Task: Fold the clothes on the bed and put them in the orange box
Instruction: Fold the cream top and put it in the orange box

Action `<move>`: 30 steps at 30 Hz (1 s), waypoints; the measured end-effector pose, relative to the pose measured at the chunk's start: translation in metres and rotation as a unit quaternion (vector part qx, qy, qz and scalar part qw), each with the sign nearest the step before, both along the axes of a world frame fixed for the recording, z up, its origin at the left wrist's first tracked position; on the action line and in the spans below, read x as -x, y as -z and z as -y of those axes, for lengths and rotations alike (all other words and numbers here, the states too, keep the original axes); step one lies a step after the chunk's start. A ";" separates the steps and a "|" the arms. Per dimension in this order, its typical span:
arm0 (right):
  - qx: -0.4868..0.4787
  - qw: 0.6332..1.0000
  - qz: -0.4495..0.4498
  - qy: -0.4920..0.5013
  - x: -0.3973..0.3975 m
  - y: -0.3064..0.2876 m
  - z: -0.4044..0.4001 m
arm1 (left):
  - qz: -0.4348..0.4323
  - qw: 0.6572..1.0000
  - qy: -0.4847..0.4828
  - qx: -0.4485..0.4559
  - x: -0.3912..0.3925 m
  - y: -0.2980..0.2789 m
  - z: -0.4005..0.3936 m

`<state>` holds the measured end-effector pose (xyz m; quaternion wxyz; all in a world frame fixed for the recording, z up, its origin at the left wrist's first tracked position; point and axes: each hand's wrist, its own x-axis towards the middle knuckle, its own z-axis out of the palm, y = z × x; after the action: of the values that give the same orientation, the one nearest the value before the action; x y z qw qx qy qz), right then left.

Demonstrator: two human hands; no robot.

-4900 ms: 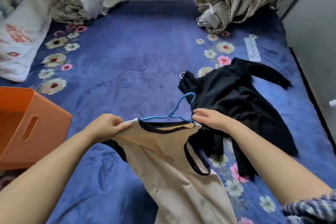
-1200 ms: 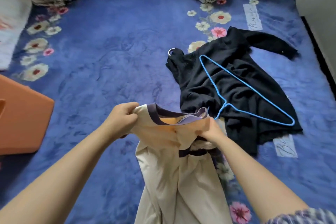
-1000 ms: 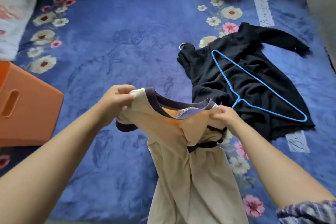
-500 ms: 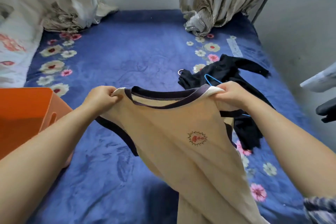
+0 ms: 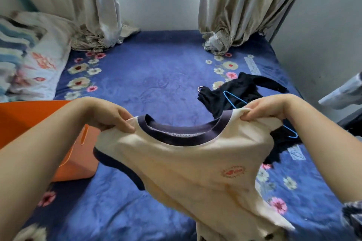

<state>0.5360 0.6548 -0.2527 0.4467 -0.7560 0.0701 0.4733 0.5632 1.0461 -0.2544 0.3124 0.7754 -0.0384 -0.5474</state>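
Since half a second ago the cream shirt (image 5: 195, 166) has been lifted a little higher and pulled wider, so its dark-trimmed neckline now stretches in a shallow arc between the two hands, and the small red emblem sits lower on the right side of the chest. At one shoulder the left hand (image 5: 109, 115) pinches the cloth, fingers curled over the seam; the right hand (image 5: 266, 108) pinches the other shoulder the same way, knuckles up. Below them the body of the shirt hangs slack and tilted, above the blue floral blanket (image 5: 156, 80). Just under the left forearm stands the orange box (image 5: 78, 154), on the bed; a black garment (image 5: 231, 94) with a blue hanger (image 5: 233, 100) lying on it waits near the right hand. To do this step well, I would judge that the shirt needs laying flat on the bare blanket ahead, face down, both shoulders held level so the hem falls straight. Smoothing the twisted lower part before folding the sides in should keep the bundle tidy enough for the box.
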 end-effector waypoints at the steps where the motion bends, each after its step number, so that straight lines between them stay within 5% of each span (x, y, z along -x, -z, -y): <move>1: 0.017 0.999 0.001 -0.029 0.004 -0.006 -0.003 | 0.007 1.000 0.007 -0.017 0.005 -0.010 0.003; 8: 0.054 0.993 0.049 -0.092 0.028 -0.046 -0.031 | 0.078 0.992 0.030 -0.095 0.036 -0.053 0.010; 13: 0.080 0.991 0.106 -0.005 0.006 -0.029 -0.032 | 0.161 0.974 -0.022 -0.158 0.019 -0.043 0.008; 20: 0.407 0.853 0.322 -0.053 -0.072 0.038 -0.057 | 0.359 0.895 -0.049 -0.261 -0.045 0.040 0.017; 24: 0.389 0.839 0.371 0.083 -0.120 0.098 -0.065 | 0.385 0.868 -0.132 -0.285 -0.084 0.100 0.022; 30: 0.328 0.848 0.402 0.108 -0.192 0.151 -0.071 | 0.404 0.840 -0.293 -0.215 -0.135 0.154 0.033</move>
<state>0.7284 0.7259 -0.4041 0.2101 -0.9704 0.1167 0.0256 0.6983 1.0130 -0.4081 0.2403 0.9505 0.1863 -0.0633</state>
